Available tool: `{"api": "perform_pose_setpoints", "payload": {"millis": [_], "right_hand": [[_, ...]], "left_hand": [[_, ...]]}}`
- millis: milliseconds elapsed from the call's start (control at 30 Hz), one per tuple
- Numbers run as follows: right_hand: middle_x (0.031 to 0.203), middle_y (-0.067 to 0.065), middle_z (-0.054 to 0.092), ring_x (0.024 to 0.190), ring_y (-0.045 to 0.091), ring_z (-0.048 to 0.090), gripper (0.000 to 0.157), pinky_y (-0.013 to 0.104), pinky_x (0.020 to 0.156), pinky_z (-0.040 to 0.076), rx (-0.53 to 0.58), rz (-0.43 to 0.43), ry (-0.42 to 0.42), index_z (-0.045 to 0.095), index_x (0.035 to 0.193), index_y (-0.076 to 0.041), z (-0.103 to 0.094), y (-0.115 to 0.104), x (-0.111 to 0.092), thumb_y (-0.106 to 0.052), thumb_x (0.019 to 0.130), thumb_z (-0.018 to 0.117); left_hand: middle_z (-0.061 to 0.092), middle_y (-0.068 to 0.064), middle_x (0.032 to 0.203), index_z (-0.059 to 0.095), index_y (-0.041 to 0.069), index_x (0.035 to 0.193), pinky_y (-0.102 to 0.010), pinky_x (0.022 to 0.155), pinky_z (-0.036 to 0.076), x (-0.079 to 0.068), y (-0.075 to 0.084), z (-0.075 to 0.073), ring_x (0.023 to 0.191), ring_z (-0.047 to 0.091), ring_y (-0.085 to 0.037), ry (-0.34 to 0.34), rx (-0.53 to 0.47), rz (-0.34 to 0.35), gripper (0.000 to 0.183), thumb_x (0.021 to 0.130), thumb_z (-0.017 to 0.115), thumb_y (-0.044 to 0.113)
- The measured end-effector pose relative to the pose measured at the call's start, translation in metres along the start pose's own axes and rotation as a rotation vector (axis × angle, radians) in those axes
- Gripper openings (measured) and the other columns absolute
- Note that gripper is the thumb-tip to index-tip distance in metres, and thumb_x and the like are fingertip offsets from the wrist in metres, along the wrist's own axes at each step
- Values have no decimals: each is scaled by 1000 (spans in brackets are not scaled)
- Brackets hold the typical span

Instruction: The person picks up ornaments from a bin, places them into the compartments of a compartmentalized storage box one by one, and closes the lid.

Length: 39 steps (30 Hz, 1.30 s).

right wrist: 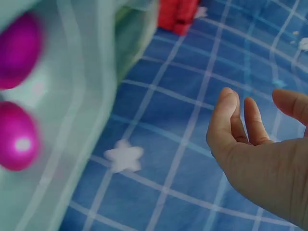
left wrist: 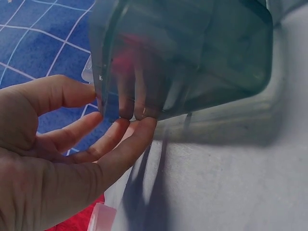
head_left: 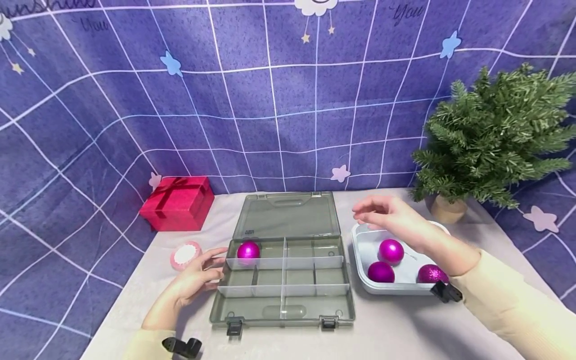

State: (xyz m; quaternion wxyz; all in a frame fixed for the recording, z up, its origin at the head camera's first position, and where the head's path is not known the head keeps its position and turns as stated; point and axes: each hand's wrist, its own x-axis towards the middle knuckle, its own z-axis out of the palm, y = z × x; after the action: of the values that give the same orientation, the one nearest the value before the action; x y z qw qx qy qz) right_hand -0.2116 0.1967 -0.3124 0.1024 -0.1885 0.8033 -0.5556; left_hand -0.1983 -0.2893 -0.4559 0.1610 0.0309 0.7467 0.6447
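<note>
An opened grey see-through divider box lies on the table with its lid folded back. One shiny magenta bauble sits in its back-left compartment. My left hand is at the box's left side; in the left wrist view its fingertips touch the lower edge of the wall. Loosely bent and holding nothing, my right hand hovers over the back-left rim of a pale tub. Several magenta baubles are visible in the tub, including a shiny one and a glittery one. The right forearm hides part of the tub.
A red gift box with a dark ribbon stands at the back left. In front of it lies a pink-and-white round item. A small artificial fir tree stands behind the tub at right. Blue grid-patterned cloth hangs behind the table.
</note>
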Motion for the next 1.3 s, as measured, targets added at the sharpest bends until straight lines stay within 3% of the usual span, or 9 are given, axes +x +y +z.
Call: {"api": "perform_pose_setpoints", "payload": {"millis": [233,433,567,833,967,1100,1300], "right_hand": [[124,22,66,112,31,63,41,43,94,53,-76,127,39,57,131,13,-26,56,-7,-13,99,62],[121,24,67,110,32,64,43,47,93,53,-231,206,-4,61,128,13,-42,84,-16,-13,95,68],[123,27,66,111,37,64,47,49,93,53,-304,229,-58,60,128,13,-46,92,-18,-14,91,70],[122,34,62,114,49,59,50,52,95,50,-321,216,-149,58,122,19,-50,105,-19,0,80,77],[114,31,64,98,37,65,48,43,83,54,-304,251,-148,58,119,19,-50,113,-17,8,75,75],[104,23,64,81,21,63,43,37,70,56,-246,310,-123,57,116,18,-49,115,-17,9,77,72],[96,15,62,82,19,64,34,45,75,59,-185,284,-128,55,112,16,-58,103,-13,2,85,70]], "left_hand": [[33,-35,151,28,-1,157,-50,92,48,1,-3,0,121,49,-30,2,3,2,72,92,58,-5],[34,-35,150,27,-2,157,-48,90,49,0,-1,0,120,49,-29,8,-4,9,73,91,58,-6],[34,-35,150,27,-3,157,-48,90,49,0,-1,0,119,50,-28,5,-10,17,72,92,58,-6],[32,-37,150,25,-3,158,-45,88,51,0,-5,-1,111,57,-24,-14,-15,28,75,90,57,-6],[33,-36,150,26,-2,157,-45,89,51,0,-7,-1,113,56,-24,-7,-8,21,75,89,58,-6],[32,-36,149,27,-2,157,-44,89,51,0,-6,-2,111,56,-24,-7,-5,24,74,90,58,-6],[33,-35,149,28,-2,157,-43,88,52,0,-6,-2,109,57,-24,0,-18,21,74,90,57,-8]]}}
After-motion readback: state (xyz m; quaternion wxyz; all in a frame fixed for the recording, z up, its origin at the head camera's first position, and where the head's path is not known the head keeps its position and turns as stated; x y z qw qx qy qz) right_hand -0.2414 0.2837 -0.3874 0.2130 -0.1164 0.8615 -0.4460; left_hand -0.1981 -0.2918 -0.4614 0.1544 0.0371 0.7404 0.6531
